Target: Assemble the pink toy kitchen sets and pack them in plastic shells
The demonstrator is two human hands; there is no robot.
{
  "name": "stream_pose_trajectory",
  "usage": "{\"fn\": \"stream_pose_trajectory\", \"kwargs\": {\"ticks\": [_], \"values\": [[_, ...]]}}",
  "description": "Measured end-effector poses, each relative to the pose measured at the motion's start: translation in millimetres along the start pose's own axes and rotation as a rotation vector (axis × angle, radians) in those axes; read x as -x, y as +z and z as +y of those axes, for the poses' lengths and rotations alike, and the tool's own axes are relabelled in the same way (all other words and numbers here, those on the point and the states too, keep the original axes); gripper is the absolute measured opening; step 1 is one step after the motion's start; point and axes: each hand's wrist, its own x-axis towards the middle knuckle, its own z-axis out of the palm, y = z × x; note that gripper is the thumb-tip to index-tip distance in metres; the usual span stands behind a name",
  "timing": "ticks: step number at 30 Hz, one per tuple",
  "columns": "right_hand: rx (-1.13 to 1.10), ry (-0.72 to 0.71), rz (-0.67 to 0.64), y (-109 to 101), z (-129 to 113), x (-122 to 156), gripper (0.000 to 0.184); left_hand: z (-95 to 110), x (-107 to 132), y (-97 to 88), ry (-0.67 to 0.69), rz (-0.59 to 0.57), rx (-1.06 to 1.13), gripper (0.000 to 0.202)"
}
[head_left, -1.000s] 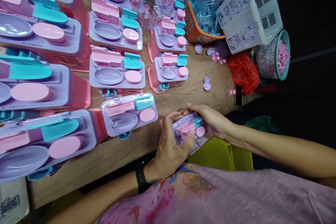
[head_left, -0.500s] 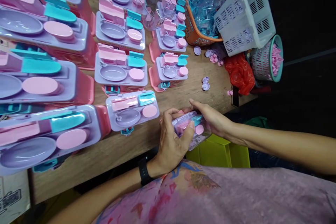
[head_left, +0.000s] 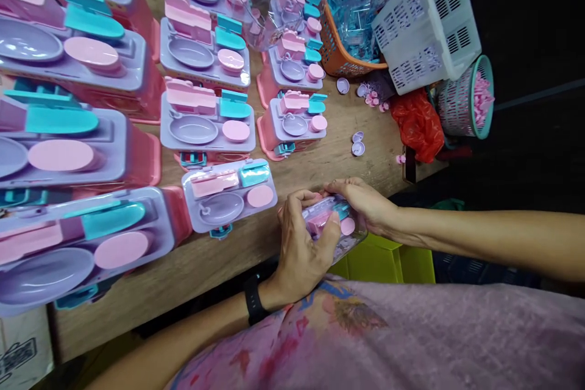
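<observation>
The left hand (head_left: 301,244) closes on the grip from its near-left side. The thumb lies across the top, the fingers (head_left: 297,200) curl over the far edge, and the bare forearm runs down and left away from the grip. The right hand (head_left: 368,207) clamps the opposite end, its fingertips (head_left: 340,185) bent over the far edge just beside the left ones and its forearm stretching out nearly level to the right.
</observation>
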Motion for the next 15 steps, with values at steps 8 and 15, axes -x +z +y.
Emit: {"fn": "stream_pose_trajectory", "kwargs": {"ticks": [8, 15], "values": [[-0.001, 0.001, 0.051, 1.5, 0.5, -3.9, 0.022, -6.9, -0.4, 3.9, -0.029, 0.036, 0.079, 0.034], [-0.114, -0.028, 0.072, 0.8, 2.8, -2.6, 0.018, -9.3, -0.5, -5.7, 0.045, -0.073, 0.035, 0.043]]}}
